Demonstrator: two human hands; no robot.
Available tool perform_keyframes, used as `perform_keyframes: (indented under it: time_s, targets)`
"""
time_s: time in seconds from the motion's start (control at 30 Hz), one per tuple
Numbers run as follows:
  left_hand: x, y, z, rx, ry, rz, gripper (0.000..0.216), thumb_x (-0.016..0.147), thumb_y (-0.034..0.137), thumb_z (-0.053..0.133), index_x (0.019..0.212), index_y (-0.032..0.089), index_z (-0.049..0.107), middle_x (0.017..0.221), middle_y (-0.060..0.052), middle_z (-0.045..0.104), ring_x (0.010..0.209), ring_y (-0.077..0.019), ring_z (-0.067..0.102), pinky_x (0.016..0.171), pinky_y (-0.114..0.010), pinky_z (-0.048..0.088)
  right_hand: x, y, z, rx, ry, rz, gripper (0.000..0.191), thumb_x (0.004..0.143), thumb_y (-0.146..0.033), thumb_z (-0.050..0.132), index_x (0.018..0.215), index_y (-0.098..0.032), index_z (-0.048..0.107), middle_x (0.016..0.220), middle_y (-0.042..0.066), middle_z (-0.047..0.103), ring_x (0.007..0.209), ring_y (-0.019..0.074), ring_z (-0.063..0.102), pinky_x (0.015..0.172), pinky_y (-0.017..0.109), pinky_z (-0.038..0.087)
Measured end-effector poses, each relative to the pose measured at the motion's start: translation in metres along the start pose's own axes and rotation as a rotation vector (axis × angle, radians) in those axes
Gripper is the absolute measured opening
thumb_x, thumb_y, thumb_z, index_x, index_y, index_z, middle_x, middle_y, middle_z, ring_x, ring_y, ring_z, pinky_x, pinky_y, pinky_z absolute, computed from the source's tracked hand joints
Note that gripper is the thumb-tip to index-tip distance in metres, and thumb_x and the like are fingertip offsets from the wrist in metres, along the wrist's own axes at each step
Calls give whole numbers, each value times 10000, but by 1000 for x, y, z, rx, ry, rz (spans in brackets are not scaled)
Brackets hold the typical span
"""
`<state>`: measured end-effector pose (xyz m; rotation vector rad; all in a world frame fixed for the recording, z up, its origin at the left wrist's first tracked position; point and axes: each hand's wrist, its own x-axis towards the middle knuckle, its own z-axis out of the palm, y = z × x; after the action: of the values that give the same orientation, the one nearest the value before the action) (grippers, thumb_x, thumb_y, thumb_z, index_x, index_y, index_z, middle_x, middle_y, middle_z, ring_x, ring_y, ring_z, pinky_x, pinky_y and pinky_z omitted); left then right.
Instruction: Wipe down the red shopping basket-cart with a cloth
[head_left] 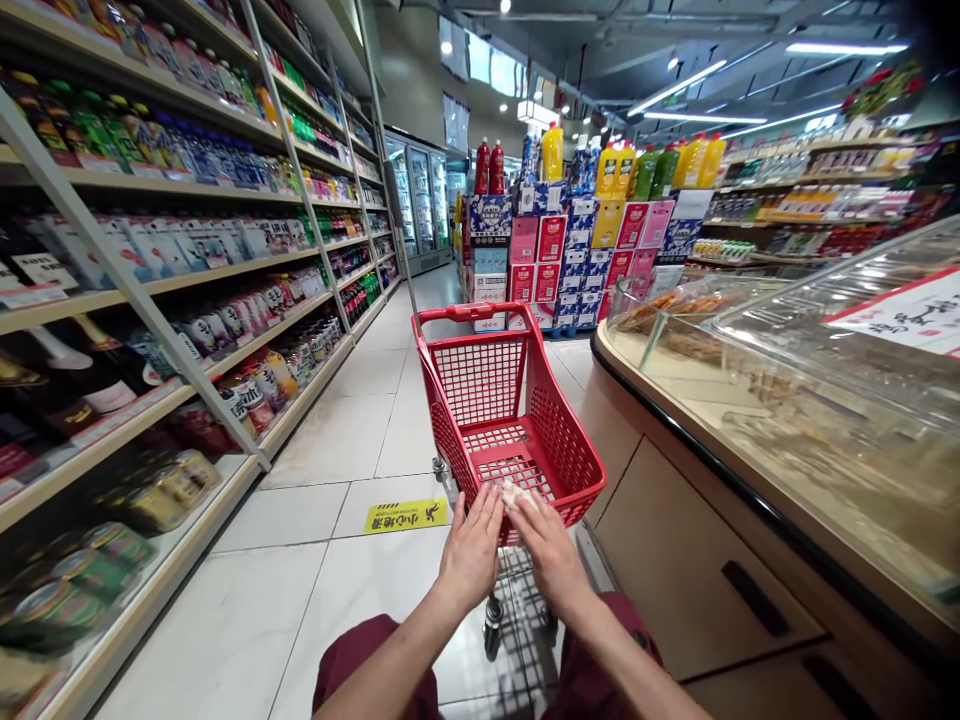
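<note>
A red plastic shopping cart [517, 400] stands in the aisle right in front of me, its basket empty apart from a small pale item [514, 492] at the near edge. My left hand [471, 550] rests on the cart's near rim with fingers stretched forward, touching that pale item. Beside it, my right hand [547, 545] lies on the same rim, fingers extended and close together. Both forearms reach out from dark red sleeves or trousers below.
Shelves of bottles, cans and packets [150, 300] line the left side. A glass-topped food counter [787, 400] with wooden drawers runs along the right. Stacked boxes with juice bottles [585, 240] stand ahead. A yellow caution sticker [405, 516] lies on the white tile floor.
</note>
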<state>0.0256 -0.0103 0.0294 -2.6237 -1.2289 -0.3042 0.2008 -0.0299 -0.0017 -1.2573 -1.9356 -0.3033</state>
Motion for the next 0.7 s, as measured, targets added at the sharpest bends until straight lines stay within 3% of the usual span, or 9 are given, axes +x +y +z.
perform_keyframes:
  time_s: [0.17,0.3,0.37,0.53,0.7]
  targets:
    - [-1,-2,-2,-30,-13,-44,612,769,190,389,1360,104,255,1446,-87,242,1348,-218,133,1084,-467,152,5,21,-12,-126,78,237,624,776,22,278,1334,-248,352,1377,47,390,1301,191,281,1036,475,297]
    - [2,-4,-4,-7,-24,-30,613,755,149,376,1356,116,262,1441,-71,264,1350,-201,121,1091,-453,126,4,-2,5,-52,8,62,582,794,-12,334,1326,-246,368,1354,51,422,1304,197,271,999,438,365]
    - [2,-7,-5,7,-28,-25,628,742,141,381,1357,113,256,1442,-77,260,1351,-200,113,1092,-458,111,4,-2,6,-33,-12,-5,577,799,-19,336,1324,-257,368,1334,43,449,1291,188,297,1003,437,364]
    - [4,-8,-2,25,-30,-63,656,728,142,398,1362,93,234,1454,-104,216,1353,-211,94,1090,-462,98,6,22,-5,-148,86,253,642,772,27,291,1346,-258,326,1368,51,402,1313,199,249,1037,475,302]
    - [5,-6,-1,25,-30,-48,644,742,143,386,1365,105,226,1453,-91,228,1354,-203,86,1090,-452,113,6,-2,4,-24,-4,6,624,783,6,329,1355,-242,309,1356,64,418,1304,205,270,1004,453,361]
